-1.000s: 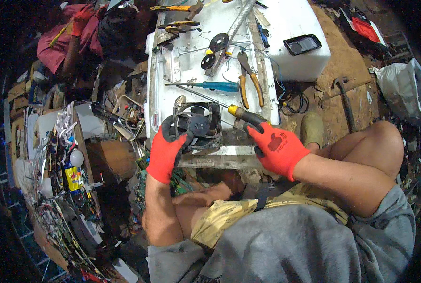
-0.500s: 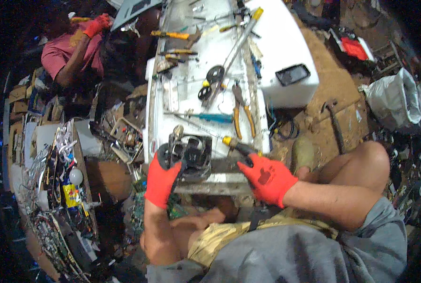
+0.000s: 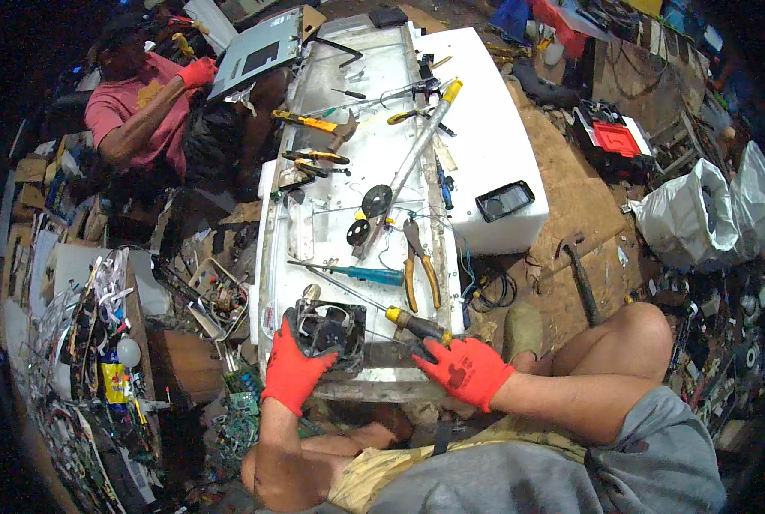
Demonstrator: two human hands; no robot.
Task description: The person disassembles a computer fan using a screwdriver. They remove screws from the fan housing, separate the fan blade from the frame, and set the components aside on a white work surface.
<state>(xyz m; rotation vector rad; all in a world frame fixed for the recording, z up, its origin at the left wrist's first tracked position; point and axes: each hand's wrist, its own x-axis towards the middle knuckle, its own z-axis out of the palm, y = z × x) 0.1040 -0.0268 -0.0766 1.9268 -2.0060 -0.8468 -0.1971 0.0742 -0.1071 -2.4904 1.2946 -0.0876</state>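
Note:
My left hand [image 3: 298, 367], in a red glove with dark fingertips, grips a black square cooling fan [image 3: 348, 347] at its left edge. The fan sits at the near end of the white worktop [image 3: 314, 224]. To its right, my right hand [image 3: 464, 370], gloved alike, is closed at the yellow-and-black handle of a screwdriver [image 3: 417, 325]. That screwdriver's long shaft points away to the far left. A thin rod [image 3: 387, 337] also shows between my right fingers and the fan; its other end is hidden. Beyond lie a blue screwdriver [image 3: 374, 275] and orange-handled pliers [image 3: 421, 274].
Farther along are a hammer [image 3: 335, 128], a long metal bar [image 3: 417, 154] and black discs [image 3: 377, 201]. A dark phone-like case [image 3: 504, 201] rests on the white block at right. Another person [image 3: 147, 111] holds a grey panel [image 3: 258, 53] at far left. Scrap heaps flank the worktop.
The view has shifted, so the worktop appears lower and farther left. My left hand still holds the fan. My right hand remains by the yellow-and-black screwdriver handle.

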